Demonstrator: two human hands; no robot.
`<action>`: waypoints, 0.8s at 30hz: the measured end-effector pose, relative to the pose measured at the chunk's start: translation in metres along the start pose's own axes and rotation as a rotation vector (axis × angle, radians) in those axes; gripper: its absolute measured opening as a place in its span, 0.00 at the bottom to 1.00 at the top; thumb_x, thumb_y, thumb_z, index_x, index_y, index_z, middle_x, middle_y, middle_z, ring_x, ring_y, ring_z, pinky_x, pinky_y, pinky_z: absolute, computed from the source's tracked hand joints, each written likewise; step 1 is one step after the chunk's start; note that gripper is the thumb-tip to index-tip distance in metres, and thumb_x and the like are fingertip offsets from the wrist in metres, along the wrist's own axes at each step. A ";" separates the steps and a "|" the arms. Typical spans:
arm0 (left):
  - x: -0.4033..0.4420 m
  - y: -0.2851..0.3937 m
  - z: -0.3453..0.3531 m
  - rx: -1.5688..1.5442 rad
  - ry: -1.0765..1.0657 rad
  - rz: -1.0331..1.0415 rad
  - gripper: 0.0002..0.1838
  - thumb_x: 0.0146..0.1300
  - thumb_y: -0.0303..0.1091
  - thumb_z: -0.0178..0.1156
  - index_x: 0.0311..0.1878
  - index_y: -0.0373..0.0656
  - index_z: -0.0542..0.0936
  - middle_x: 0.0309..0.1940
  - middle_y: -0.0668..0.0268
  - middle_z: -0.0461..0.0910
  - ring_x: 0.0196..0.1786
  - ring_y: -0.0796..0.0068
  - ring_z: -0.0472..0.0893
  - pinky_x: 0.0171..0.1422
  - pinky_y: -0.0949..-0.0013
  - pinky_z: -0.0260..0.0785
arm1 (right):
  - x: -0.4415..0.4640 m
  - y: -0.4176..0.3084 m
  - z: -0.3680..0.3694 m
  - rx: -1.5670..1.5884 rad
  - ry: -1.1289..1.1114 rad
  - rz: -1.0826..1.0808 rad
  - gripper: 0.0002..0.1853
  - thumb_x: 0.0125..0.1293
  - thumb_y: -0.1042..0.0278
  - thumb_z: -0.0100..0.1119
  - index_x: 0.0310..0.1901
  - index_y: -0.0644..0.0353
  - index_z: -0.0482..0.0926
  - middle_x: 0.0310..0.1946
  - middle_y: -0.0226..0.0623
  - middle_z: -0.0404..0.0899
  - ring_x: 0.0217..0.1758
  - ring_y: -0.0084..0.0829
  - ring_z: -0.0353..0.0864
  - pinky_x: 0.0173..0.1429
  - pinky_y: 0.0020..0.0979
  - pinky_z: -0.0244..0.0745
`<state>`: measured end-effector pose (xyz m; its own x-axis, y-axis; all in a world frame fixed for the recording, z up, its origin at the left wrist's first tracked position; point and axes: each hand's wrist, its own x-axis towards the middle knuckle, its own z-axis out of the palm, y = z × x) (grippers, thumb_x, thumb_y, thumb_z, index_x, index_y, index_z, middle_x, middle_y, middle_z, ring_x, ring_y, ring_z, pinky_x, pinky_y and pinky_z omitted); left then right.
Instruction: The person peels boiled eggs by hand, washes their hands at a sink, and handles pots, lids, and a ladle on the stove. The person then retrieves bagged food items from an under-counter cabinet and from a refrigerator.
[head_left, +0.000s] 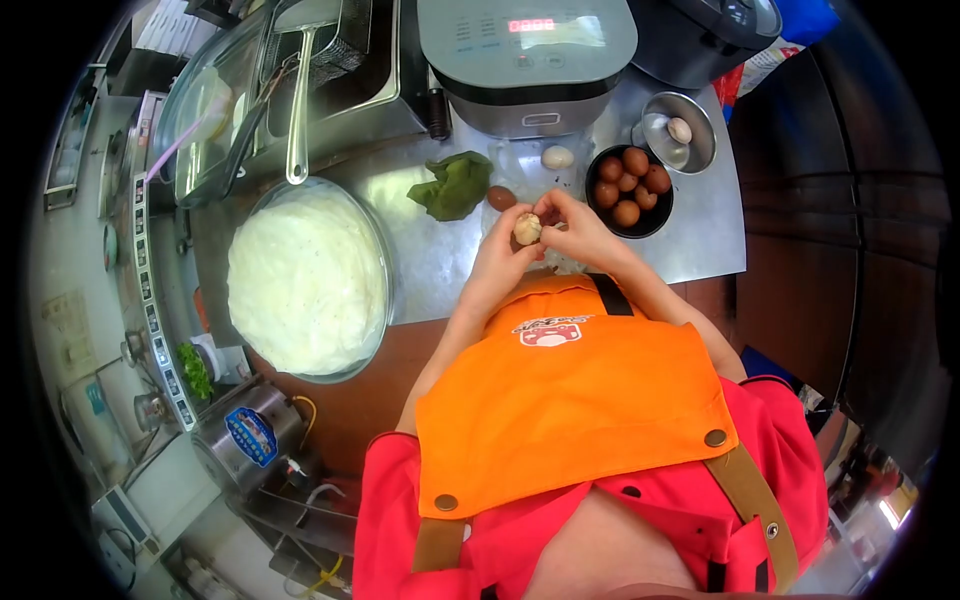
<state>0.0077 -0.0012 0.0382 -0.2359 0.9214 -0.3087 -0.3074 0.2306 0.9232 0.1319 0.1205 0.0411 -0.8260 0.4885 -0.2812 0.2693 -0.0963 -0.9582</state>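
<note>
Between the fingertips of the 2 hands, over the near side of the table (700, 235), is a small egg-like piece (527, 229): rounded, pale tan with a yellowish cast, its surface patchy and uneven rather than smooth. The left hand (497, 251) curls around its left side, thumb and fingers drawn close on it; the right hand (576, 229) has its thumb and bent fingertips pinched against the right side. Just beyond the left hand's fingers lies a smooth brown egg (501, 198); farther out, ahead of the right hand, is a glossy white egg (557, 157). Near the right hand, on its right, a black bowl (655, 223) holds 7 visible brown eggs (626, 212); beyond that, a metal bowl (705, 145) holds 1 pale egg (680, 130). Left of the left hand and slightly beyond it sits a crumpled green leaf (450, 186); well to its left, a glass bowl (387, 262) is heaped with a white mass (305, 280).
</note>
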 end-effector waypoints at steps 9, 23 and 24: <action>-0.001 0.003 0.002 -0.155 -0.049 -0.060 0.26 0.61 0.21 0.60 0.62 0.39 0.67 0.46 0.63 0.76 0.43 0.75 0.79 0.47 0.73 0.74 | -0.006 0.018 -0.006 0.252 -0.017 0.032 0.12 0.59 0.76 0.54 0.45 0.66 0.71 0.40 0.39 0.78 0.40 0.25 0.79 0.47 0.27 0.74; -0.001 -0.008 -0.004 -0.179 -0.056 -0.119 0.25 0.58 0.22 0.61 0.59 0.38 0.68 0.43 0.65 0.75 0.42 0.78 0.77 0.42 0.75 0.74 | -0.012 -0.020 -0.006 -0.328 0.057 -0.180 0.10 0.59 0.73 0.61 0.43 0.64 0.79 0.32 0.39 0.81 0.32 0.22 0.82 0.38 0.25 0.77; -0.001 -0.014 -0.002 -0.191 0.002 -0.110 0.24 0.58 0.22 0.60 0.59 0.40 0.69 0.43 0.65 0.75 0.41 0.77 0.78 0.41 0.74 0.74 | -0.012 -0.020 -0.004 -0.354 0.052 -0.184 0.10 0.60 0.73 0.61 0.43 0.64 0.79 0.32 0.38 0.81 0.31 0.23 0.82 0.38 0.25 0.77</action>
<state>0.0100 -0.0064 0.0254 -0.1932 0.8931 -0.4062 -0.5004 0.2664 0.8238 0.1386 0.1204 0.0639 -0.8527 0.5136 -0.0952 0.2809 0.2972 -0.9126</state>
